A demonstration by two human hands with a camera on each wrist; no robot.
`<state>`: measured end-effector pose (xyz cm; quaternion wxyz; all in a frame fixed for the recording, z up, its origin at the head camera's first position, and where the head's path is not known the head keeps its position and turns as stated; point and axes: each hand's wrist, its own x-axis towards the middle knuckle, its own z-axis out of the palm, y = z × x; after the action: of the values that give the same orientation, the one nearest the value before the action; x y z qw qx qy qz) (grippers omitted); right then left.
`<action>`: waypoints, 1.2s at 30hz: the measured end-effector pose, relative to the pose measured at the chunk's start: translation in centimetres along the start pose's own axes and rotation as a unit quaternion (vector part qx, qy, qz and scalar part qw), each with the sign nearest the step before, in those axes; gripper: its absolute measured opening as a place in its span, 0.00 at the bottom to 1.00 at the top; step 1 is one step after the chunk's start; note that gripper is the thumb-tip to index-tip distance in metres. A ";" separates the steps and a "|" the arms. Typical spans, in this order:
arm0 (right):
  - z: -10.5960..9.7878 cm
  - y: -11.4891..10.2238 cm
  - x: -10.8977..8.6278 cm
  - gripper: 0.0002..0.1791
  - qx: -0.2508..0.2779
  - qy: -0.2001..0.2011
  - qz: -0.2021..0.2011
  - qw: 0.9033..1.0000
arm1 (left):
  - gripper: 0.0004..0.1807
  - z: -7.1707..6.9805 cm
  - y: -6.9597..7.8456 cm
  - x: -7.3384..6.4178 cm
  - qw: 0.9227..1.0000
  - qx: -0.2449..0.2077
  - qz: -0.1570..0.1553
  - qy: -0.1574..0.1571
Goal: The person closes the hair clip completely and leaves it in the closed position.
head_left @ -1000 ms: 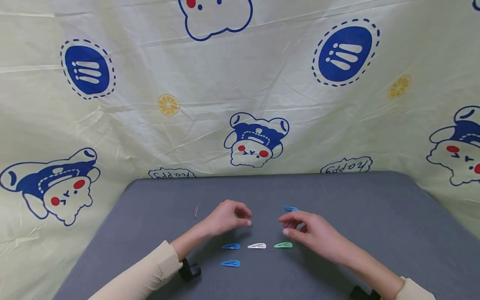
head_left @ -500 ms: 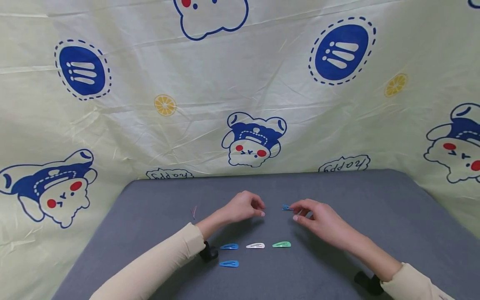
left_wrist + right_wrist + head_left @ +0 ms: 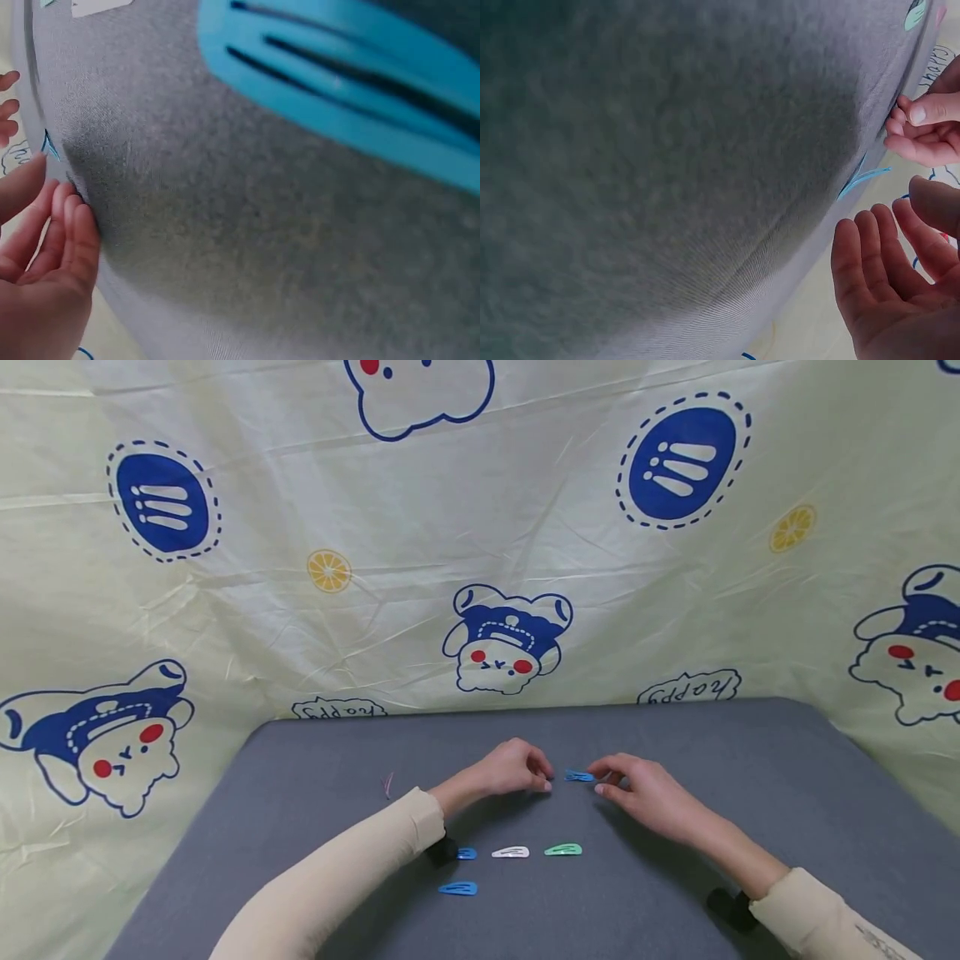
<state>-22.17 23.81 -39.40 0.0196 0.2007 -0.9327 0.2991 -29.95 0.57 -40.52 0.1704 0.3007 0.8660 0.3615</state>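
At the far middle of the table, in the head view, a blue snap hair clip [image 3: 579, 776] lies between my two hands. It stands bent apart in a narrow V in the right wrist view. My right hand [image 3: 643, 789] is just right of it, thumb and fingers loosely spread with nothing between them, fingertips close to the clip. On the clip's other side, my left hand [image 3: 512, 768] hovers low with relaxed, slightly bent fingers; its thumb is apart from the fingers in the left wrist view. Both hands' shadows fall on the grey cloth.
Nearer me lie a white hair clip [image 3: 511, 852], a green hair clip [image 3: 563, 850] and a front blue hair clip [image 3: 458, 888]. Another blue hair clip [image 3: 467, 853] is partly covered by the left wrist strap. A thin pinkish clip [image 3: 387, 785] lies left on the grey table [image 3: 300, 827].
My left hand has moved right and away from me, toward the far blue clip. My right hand has shifted slightly right and farther away, leaving the clip more visible between the hands.
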 end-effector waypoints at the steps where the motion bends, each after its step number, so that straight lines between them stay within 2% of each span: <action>1: 0.0 0.2 0.1 0.13 -0.001 0.000 -0.003 1.000 | 0.08 0.1 -0.1 0.2 1.000 -0.007 0.000 0.002; 8: 0.0 1.3 1.4 0.12 0.002 -0.017 -0.006 1.000 | 0.08 0.3 -0.7 1.0 0.999 -0.050 0.000 0.005; 19: 0.3 3.2 3.7 0.11 0.051 -0.069 -0.006 0.996 | 0.10 -0.6 -0.9 1.2 0.991 -0.124 -0.020 -0.037; 27: 0.5 4.1 4.5 0.10 0.112 -0.094 -0.004 0.989 | 0.09 -0.6 -1.1 1.4 0.992 -0.120 -0.022 -0.032; 36: 0.7 3.7 4.7 0.04 0.089 -0.071 0.010 0.993 | 0.10 -0.2 -1.4 1.7 0.992 -0.123 -0.018 -0.025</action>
<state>-27.81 24.47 -41.28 -0.0677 0.2127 -0.9033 0.3663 -31.91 0.74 -41.52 0.2342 0.2706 0.8155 0.4549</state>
